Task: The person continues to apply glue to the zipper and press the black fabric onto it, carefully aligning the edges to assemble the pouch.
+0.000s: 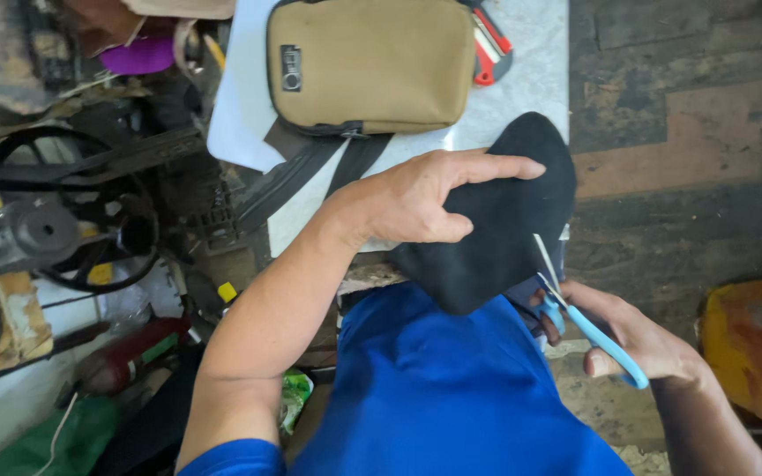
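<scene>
1. Left hand point(416, 203): at centre frame, grip closed on the black fabric piece point(504, 220), thumb underneath, forefinger stretched flat along its top edge toward 3 o'clock
2. Black fabric piece: rounded, dark, held at centre-right; its upper end lies over the edge of the counter point(531, 79), its lower end hangs over the lap
3. Right hand point(637, 339): at 4 o'clock, grip closed round the handles of the scissors point(575, 308), fingers through the loops
4. Scissors: light blue handles, pale blades pointing toward 11 o'clock; blade tips meet the right edge of the fabric; how far the blades are parted cannot be told
5. Tan pouch point(372, 62): at 12 o'clock on the counter, zip along its lower edge, small dark label at its left; well apart from the fabric
6. Dark straps point(310, 172): run from the pouch toward 8 o'clock, passing just beside the left wrist
7. Red and white tool point(491, 44): at 1 o'clock, partly hidden behind the pouch; kind cannot be told
8. Black belt and wheel point(72, 220): at 9 o'clock, with grey metal parts, left of the counter
9. Purple object point(138, 55): at 11 o'clock, among clutter
10. Blue garment point(451, 388): at 6 o'clock, beneath both hands
11. Yellow and red object point(756, 353): at 4 o'clock, on the floor, beyond the right hand
</scene>
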